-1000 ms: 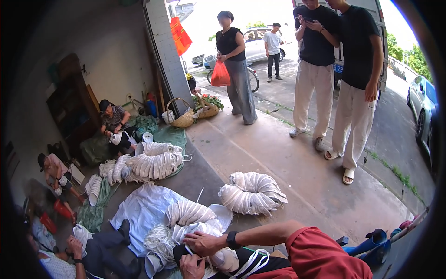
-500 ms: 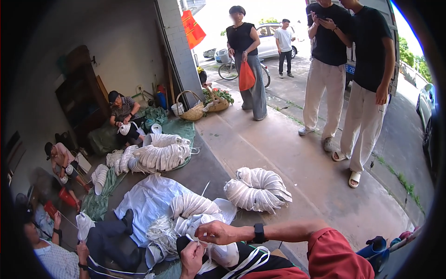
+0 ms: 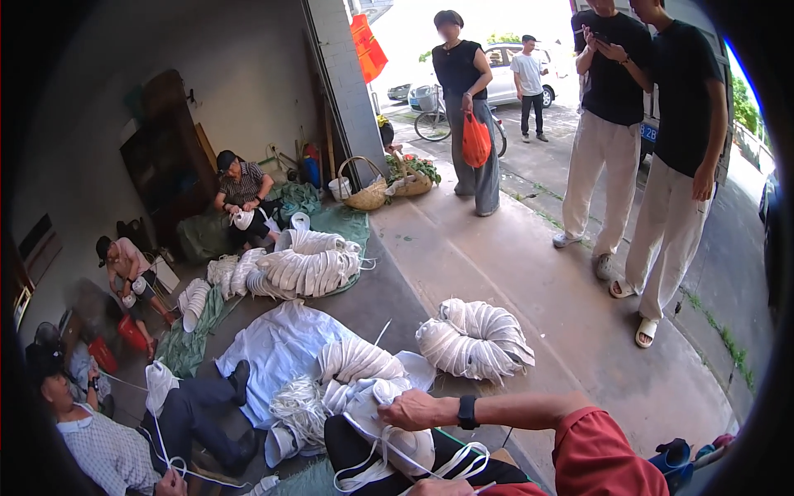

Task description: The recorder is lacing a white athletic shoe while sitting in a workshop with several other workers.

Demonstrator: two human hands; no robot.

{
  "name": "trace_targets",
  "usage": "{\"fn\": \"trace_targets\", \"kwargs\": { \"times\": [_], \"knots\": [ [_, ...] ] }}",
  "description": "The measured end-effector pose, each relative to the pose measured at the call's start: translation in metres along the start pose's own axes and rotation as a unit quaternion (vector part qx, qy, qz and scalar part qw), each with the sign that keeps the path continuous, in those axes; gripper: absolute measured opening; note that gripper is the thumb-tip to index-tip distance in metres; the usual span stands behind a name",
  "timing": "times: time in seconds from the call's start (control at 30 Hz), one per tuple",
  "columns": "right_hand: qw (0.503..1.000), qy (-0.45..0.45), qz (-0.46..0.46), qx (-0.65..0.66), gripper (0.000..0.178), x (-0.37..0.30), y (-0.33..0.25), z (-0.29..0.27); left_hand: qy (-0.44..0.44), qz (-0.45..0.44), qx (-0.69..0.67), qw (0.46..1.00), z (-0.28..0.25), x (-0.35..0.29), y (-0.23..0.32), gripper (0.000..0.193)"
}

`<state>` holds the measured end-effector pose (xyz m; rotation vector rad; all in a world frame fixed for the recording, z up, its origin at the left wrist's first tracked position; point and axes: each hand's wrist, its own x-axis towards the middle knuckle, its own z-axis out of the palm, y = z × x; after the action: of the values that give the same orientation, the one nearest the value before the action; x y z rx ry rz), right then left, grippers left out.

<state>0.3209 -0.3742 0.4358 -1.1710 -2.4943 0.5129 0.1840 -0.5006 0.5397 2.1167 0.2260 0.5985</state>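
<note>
A white shoe upper [image 3: 411,450] lies over my dark-clad lap, with loose white lace [image 3: 370,473] looping from it. My right hand [image 3: 416,410], with a dark watch at the wrist, is closed in a pinch at the upper's far edge. At the lower rim my left hand [image 3: 444,488] is closed on a stretch of lace that runs taut down from the upper; the frame cuts off most of this hand. Just beyond my lap are a stack of nested white uppers [image 3: 356,361] and a tangled heap of laces [image 3: 296,405].
A ring-shaped bundle of uppers [image 3: 475,341] lies on the concrete, and larger stacks [image 3: 308,269] lie farther back. A white sheet [image 3: 269,343] covers floor ahead. Seated people handle similar pieces at left; one [image 3: 107,438] sits close. Several people stand right, near baskets [image 3: 366,196].
My left hand has moved down and right, away from my right hand, drawing out lace. My right hand stays at the upper. The view has shifted left; the nearby seated person's hand has dropped.
</note>
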Motion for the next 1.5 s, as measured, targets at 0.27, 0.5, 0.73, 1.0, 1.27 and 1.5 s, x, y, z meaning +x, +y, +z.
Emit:
{"fn": "trace_targets", "kwargs": {
  "times": [0.27, 0.5, 0.73, 1.0, 1.27, 1.5],
  "knots": [
    [0.961, 0.05, -0.138, -0.236, 0.014, 0.016, 0.018, 0.011, 0.265, -0.274, -0.187, 0.905, -0.009, -0.025, -0.13, 0.009],
    [0.984, -0.138, -0.057, -0.097, 0.043, 0.02, 0.006, -0.019, 0.338, -0.438, -0.295, 0.779, -0.039, -0.016, -0.11, 0.016],
    [0.981, -0.143, -0.128, -0.001, 0.016, 0.008, 0.016, -0.027, 0.286, -0.398, -0.294, 0.82, -0.046, 0.002, -0.111, 0.019],
    [0.982, -0.139, -0.124, -0.028, 0.016, 0.01, 0.022, -0.018, 0.16, -0.346, -0.262, 0.886, -0.063, -0.003, -0.133, 0.018],
    [0.992, -0.086, -0.08, -0.04, 0.02, 0.001, 0.015, -0.016, 0.068, -0.477, -0.17, 0.859, -0.065, 0.006, -0.17, 0.016],
    [0.992, -0.064, -0.083, -0.077, 0.02, -0.001, 0.006, -0.022, 0.05, -0.499, -0.209, 0.84, -0.068, -0.001, -0.186, 0.012]
  ]
}}
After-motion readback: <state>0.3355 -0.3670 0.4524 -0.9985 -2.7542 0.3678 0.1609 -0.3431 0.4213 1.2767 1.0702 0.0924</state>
